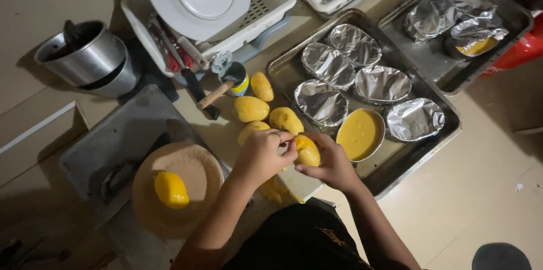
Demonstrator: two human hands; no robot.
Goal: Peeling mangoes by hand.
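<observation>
Hiding: left hand (261,156) and right hand (331,163) covered the potato's (307,150) sides; fingertips unclear.
Potato: yellow, smooth, peeled, just left of the open bowl (360,133) of yellow liquid.
Grip: both hands were closed around that potato.
Cut off: metal tray (396,163) partly under the right hand.

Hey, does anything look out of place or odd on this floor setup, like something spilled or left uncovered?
Nothing is spilled. Two things stand out: in the near metal tray one bowl of yellow batter sits open among foil-covered ones, and in the far tray one foil cover is partly peeled, showing yellow. Both hands hold a yellow peeled piece.
</observation>
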